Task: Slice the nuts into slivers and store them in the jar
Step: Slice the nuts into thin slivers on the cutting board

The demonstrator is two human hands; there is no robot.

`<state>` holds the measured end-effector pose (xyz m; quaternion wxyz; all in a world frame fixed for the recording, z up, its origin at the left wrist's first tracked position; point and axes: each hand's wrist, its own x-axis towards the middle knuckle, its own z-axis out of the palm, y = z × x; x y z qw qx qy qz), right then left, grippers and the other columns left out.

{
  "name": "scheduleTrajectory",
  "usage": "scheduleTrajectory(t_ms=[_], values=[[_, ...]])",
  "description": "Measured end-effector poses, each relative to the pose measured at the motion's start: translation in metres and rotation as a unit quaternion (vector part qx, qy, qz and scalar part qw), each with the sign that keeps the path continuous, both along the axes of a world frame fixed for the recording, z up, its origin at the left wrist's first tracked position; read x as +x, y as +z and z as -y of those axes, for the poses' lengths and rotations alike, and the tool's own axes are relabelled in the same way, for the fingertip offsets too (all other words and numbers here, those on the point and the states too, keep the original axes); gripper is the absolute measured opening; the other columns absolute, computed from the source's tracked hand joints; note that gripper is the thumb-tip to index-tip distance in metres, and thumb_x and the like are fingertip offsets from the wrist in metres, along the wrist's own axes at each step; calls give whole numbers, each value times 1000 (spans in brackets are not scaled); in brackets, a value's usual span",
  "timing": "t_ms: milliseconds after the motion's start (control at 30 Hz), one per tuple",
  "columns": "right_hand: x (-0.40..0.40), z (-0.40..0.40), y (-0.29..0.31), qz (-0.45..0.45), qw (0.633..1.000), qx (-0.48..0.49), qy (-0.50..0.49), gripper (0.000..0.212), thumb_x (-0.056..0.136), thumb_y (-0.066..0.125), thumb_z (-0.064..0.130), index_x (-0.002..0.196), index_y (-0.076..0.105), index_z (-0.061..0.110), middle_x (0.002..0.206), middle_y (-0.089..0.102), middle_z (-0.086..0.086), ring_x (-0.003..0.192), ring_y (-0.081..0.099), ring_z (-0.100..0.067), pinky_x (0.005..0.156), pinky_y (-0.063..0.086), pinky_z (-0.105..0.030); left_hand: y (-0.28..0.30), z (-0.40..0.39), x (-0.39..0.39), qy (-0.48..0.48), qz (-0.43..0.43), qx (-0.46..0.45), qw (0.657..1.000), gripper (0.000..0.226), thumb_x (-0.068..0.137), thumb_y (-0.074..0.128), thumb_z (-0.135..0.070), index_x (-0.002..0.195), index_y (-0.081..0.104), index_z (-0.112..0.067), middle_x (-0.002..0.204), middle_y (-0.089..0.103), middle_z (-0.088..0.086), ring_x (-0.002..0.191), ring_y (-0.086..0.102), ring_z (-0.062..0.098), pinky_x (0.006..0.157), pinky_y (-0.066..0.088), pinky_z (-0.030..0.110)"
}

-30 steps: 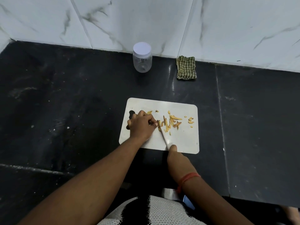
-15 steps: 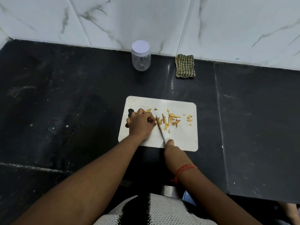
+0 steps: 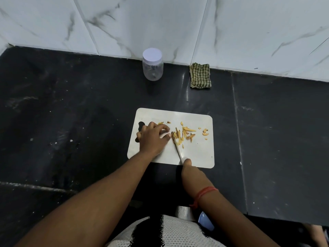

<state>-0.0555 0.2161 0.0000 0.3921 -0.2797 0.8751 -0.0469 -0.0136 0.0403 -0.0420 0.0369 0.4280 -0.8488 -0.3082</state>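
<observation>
1. We saw a white cutting board lying on the dark desk, near the person's body.
2. The left hand rested on the left part of the board, its fingers curled down and the fingertips pressed together at the left end of the nut pile; whatever piece they pinched was hidden beneath them, so we could not tell what it was.
3. The right hand sat at the near edge of the board, its grip closed round the handle of a knife (the handle itself was covered by the hand).
4. The pale blade ran from that hand up and to the left, and its tip met the board just beside the left fingertips.
5. Yellowish nut slivers lay scattered across the middle of the board, right of the blade, with a few loose bits further right.
6. A clear plastic jar with its white lid on stood upright at the far edge of the desk, against the marble wall, well apart from the board.
7. A folded green checked cloth lay to the right of the jar, also at the wall.
8. A red thread circled the right wrist.
</observation>
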Motion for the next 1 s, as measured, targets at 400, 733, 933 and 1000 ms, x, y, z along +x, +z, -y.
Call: scheduleTrajectory(t_ms=[400,733,933,1000], values=[[-9,6,-6,-28,997,-60,48,23,94,35,-1,116,39,5,82,56,-9,69,55,-23,65,45,-32,2,-9,-9,31,3,-2,1000,13,88,69,-52,93,70,-40,107,43,-17,116,39,16,96,22,40],[-8,2,-6,-66,997,-34,19,24,93,31,0,113,35,11,83,56,-7,81,63,-27,72,49,-36,4,-7,-14,50,19,23,998,9,87,67,-45,79,64,-41,109,45,-15,117,39,18,98,22,41],[1,-13,-5,-64,997,-20,38,25,92,34,-2,113,35,11,80,55,-6,72,56,-24,71,49,-37,3,-6,-14,49,21,26,998,7,87,67,-46,82,66,-40,109,45,-15,116,39,17,99,22,42],[-9,-3,-7,-76,996,-27,30,22,92,35,0,111,35,11,77,51,-4,75,59,-25,71,50,-36,4,-6,-15,50,24,29,998,9,86,67,-46,79,65,-40,108,44,-16,115,38,17,97,21,41]])
